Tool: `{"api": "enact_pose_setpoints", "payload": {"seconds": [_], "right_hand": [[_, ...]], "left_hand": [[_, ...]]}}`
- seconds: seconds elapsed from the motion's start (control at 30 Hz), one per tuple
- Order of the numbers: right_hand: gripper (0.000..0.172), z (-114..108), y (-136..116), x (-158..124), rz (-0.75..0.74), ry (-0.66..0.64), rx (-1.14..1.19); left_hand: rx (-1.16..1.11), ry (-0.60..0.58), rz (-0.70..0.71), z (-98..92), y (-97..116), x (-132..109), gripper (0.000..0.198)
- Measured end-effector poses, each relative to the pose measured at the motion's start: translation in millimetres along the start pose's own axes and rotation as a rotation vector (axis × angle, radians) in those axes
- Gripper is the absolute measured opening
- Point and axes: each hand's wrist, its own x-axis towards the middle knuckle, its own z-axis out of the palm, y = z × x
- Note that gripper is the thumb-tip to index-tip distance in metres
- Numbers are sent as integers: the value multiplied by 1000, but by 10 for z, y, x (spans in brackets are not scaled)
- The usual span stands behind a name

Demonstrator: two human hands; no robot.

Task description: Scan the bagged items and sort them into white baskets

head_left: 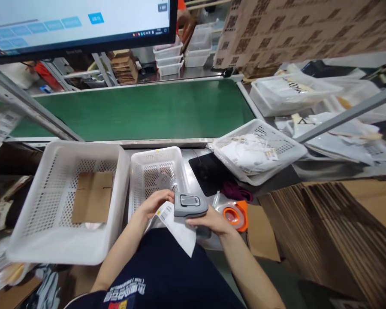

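Observation:
My right hand (210, 219) is closed around a grey handheld barcode scanner (190, 204), whose broad head faces up at me. Pinched in my left hand (155, 203) is a thin white packet (182, 234) with a barcode label at its upper end. The packet hangs down in front of my dark shirt, partly under the scanner. Just beyond my left hand stands a small white basket (158, 171) with perforated walls. A tape dispenser (235, 216) with orange parts lies to the right of my right hand.
A large white basket (66, 246) at left holds a cardboard box (92, 197). At right, a tilted basket (281, 161) holds white packets, near stacked flat cardboard (321, 231). Behind run a green conveyor belt (161, 109) and metal posts; a monitor (83, 25) overhangs. Another person's hand (183, 18) shows beyond.

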Motion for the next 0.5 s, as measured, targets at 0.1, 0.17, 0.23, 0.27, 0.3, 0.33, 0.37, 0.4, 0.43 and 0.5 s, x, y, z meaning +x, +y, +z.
{"api": "enact_pose_setpoints", "payload": {"seconds": [0.1,0.17,0.23,0.27,0.3,0.33,0.37,0.4,0.43,0.5], "right_hand": [[61,-121,-47,-89,-56,-36,-168],[60,-177,-94,-155,-77,-65,-271],[59,-213,-146,-211,-69,-83,-315],[59,-227,-170,-228,-67,-88,-329],[59,-244,-191,-235,-71,-82,-339],[59,-264,-207,-230,-78,-64,-346],[59,-290,-215,-213,-84,-34,-351],[59,-322,-213,-186,-91,8,-352],[59,-359,-203,-152,-95,54,-348],[65,-441,-163,-82,-98,143,-328]], "left_hand": [[192,-47,-69,-32,-1,-16,46],[191,-69,-56,-74,-15,-21,51],[207,-73,-25,-111,-35,-2,56],[242,-65,-9,-119,-44,17,58],[291,-43,14,-118,-53,41,59],[344,-4,50,-106,-59,68,60],[395,57,108,-84,-65,98,60],[439,127,177,-56,-68,127,60],[474,196,245,-23,-70,155,61],[514,294,329,39,-68,195,60]]}}
